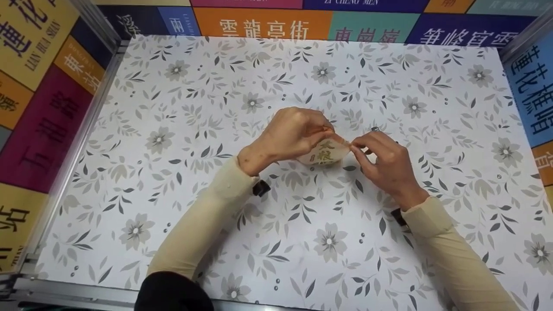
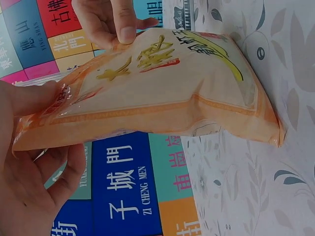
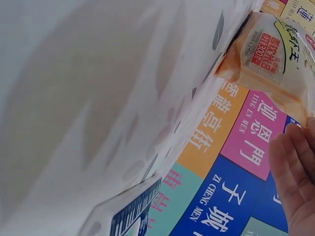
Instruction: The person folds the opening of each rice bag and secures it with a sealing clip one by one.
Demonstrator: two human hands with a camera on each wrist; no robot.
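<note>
Between both hands stands a cream plastic food packet (image 1: 324, 153) with an orange border and printed characters. My left hand (image 1: 293, 134) pinches its top edge at the left. With thumb and forefinger, my right hand (image 1: 384, 162) pinches the right end of that edge. In the left wrist view the packet (image 2: 162, 83) reaches down to the tabletop, with the left hand (image 2: 37, 162) at its upper end and the right hand (image 2: 108, 22) at one side. The right wrist view shows the packet's lower printed part (image 3: 275, 54) beside the right hand (image 3: 295, 182).
A white tablecloth (image 1: 194, 216) with grey flowers and leaves covers the table. Colourful panels (image 1: 268, 26) with large characters stand along the back and sides. A white-edged item with a blue striped face (image 3: 130, 211) lies near the right hand. Black pieces (image 1: 261, 188) sit at both wrists.
</note>
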